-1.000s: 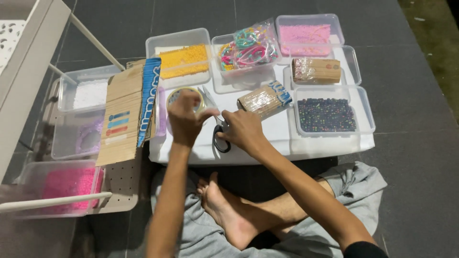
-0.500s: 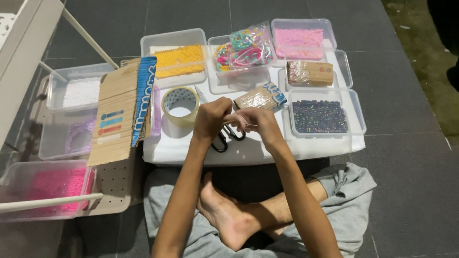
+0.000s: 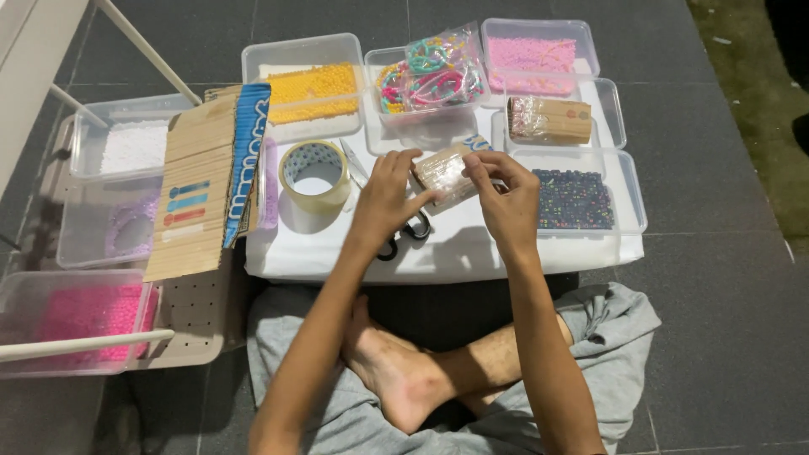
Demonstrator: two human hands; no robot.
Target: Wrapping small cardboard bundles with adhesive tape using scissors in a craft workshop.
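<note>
My left hand [image 3: 383, 198] and my right hand [image 3: 506, 198] both grip a small clear packet of wooden sticks [image 3: 442, 174], held just above the white board [image 3: 438, 253]. The left fingers pinch its near left end, the right fingers its right end. Under my left hand lie black-handled scissors [image 3: 406, 236], partly hidden. A roll of clear tape [image 3: 314, 174] stands on the board left of my left hand.
Clear tubs ring the board: yellow beads [image 3: 308, 84], coloured bands [image 3: 431, 76], pink beads [image 3: 535, 50], dark beads [image 3: 573, 200], another stick packet [image 3: 549, 120]. A cardboard stack [image 3: 206, 190] leans at left beside tubs of white beads [image 3: 131, 145] and bright pink beads [image 3: 80, 316].
My left hand let go of the tape roll, which now stands on the board. Both hands came together and took hold of the stick packet, lifting it off the board.
</note>
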